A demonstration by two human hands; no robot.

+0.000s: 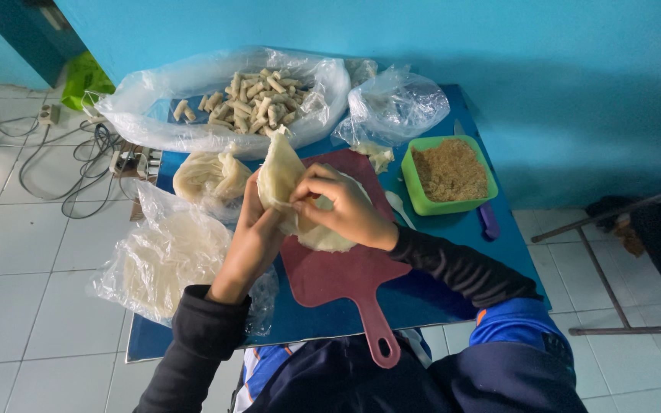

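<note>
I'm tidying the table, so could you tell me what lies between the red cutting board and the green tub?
In the head view, a white spoon lies there on the blue table.

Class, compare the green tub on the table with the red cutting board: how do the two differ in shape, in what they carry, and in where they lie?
The green tub is a deep square box; the red cutting board is flat with a long handle. The green tub holds brown crumbs; the red cutting board bears a pale wrapper sheet. The tub lies right of the board. Both rest on the blue table.

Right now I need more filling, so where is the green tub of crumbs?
In the head view, the green tub sits on the blue table's right side, just right of the red cutting board.
</note>
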